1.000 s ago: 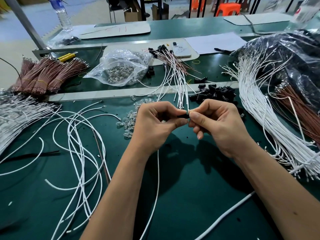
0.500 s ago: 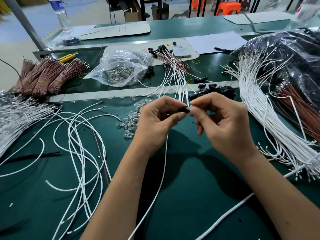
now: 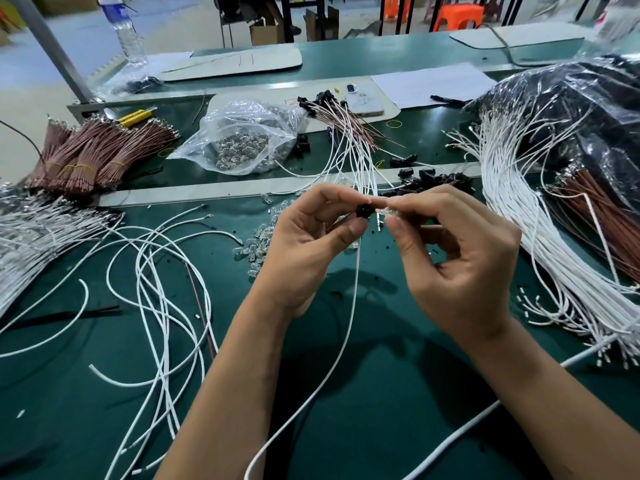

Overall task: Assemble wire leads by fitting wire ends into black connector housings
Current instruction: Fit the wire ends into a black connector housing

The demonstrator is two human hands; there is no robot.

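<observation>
Loose white wires (image 3: 152, 271) lie on the green bench (image 3: 346, 375). The left hand (image 3: 304, 247) pinches a small black housing (image 3: 363, 211) up in the air. Just beside it, the right hand (image 3: 460, 258) pinches a tiny clear piece (image 3: 386, 212). Both look light, hard and easy to drop, so hold them by their sides.

factory assembly bench | green table (image 3: 381, 393) | bundled wires (image 3: 519, 202)
</observation>
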